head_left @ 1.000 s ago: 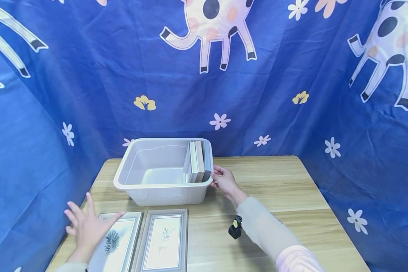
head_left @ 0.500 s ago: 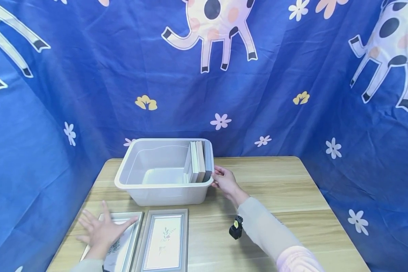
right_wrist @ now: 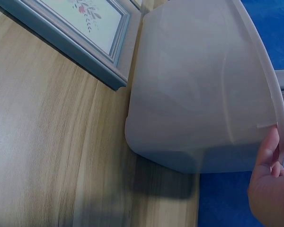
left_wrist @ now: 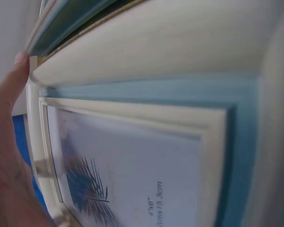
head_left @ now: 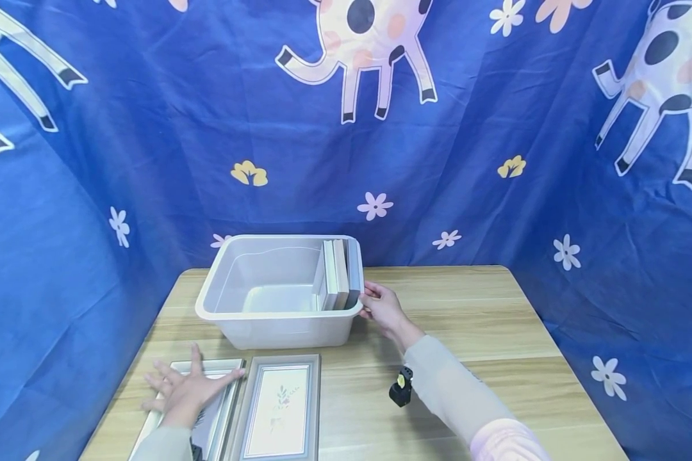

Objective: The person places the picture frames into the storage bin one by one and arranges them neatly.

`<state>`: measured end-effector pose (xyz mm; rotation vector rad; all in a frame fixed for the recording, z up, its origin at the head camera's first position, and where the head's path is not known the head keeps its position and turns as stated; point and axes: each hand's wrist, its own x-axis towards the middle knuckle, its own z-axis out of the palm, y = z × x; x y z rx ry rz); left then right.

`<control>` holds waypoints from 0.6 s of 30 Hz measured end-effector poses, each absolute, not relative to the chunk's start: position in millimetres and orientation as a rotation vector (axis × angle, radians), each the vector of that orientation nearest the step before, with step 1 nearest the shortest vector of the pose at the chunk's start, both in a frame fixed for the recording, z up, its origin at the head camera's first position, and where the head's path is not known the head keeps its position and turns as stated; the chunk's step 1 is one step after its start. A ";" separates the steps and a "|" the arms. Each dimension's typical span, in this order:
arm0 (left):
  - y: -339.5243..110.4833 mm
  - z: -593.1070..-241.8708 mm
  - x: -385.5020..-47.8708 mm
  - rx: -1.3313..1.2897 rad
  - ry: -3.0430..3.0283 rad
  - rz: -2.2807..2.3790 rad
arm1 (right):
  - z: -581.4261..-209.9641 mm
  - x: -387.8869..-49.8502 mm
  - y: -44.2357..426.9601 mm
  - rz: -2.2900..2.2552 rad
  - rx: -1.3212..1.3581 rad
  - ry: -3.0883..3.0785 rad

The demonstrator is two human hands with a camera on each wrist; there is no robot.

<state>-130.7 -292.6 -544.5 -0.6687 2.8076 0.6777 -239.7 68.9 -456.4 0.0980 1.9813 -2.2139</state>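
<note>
The left hand (head_left: 186, 392), fingers spread, lies over the palm-leaf picture frame (left_wrist: 137, 163) on the desk (head_left: 467, 320). Just right of it lies the flower-print picture frame (head_left: 282, 406). Behind both stands a white plastic tub (head_left: 282, 331), three slim frame-like pieces (head_left: 341, 272) upright at its right end. The right hand (head_left: 383, 309) pinches the tub's right rim.

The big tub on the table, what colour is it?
The tub is white, and it shows best in the head view.
</note>
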 end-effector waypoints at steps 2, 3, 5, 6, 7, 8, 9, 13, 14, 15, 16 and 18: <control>-292.8 -544.3 -132.0 -0.670 2.778 0.683 | -456.9 -240.1 68.9 -2.213 0.092 1.984; -293.0 -544.3 -132.7 -0.666 2.763 0.690 | -457.3 -240.2 68.9 -2.214 0.091 1.985; -293.4 -543.7 -134.3 -0.659 2.749 0.696 | -458.0 -240.5 68.7 -2.216 0.086 1.986; -293.7 -543.7 -135.1 -0.658 2.739 0.698 | -458.2 -240.6 68.6 -2.217 0.087 1.985; -294.0 -543.8 -136.0 -0.655 2.728 0.698 | -458.3 -240.9 68.6 -2.217 0.088 1.984; -294.4 -543.8 -136.7 -0.651 2.717 0.709 | -458.4 -240.9 68.7 -2.218 0.088 1.983; -294.8 -544.0 -137.5 -0.647 2.708 0.720 | -458.3 -241.0 68.7 -2.217 0.089 1.983; -295.9 -543.7 -141.5 -0.644 2.669 0.742 | -457.9 -241.0 69.1 -2.216 0.087 1.984; -295.9 -543.5 -143.0 -0.649 2.662 0.739 | -458.0 -240.9 69.3 -2.216 0.083 1.984; -295.8 -543.1 -144.5 -0.655 2.656 0.729 | -458.1 -241.0 69.4 -2.217 0.081 1.983; -295.7 -542.6 -145.8 -0.662 2.651 0.726 | -458.3 -241.0 69.6 -2.218 0.078 1.981; -295.4 -541.4 -148.0 -0.675 2.649 0.717 | -458.7 -241.2 69.8 -2.220 0.072 1.978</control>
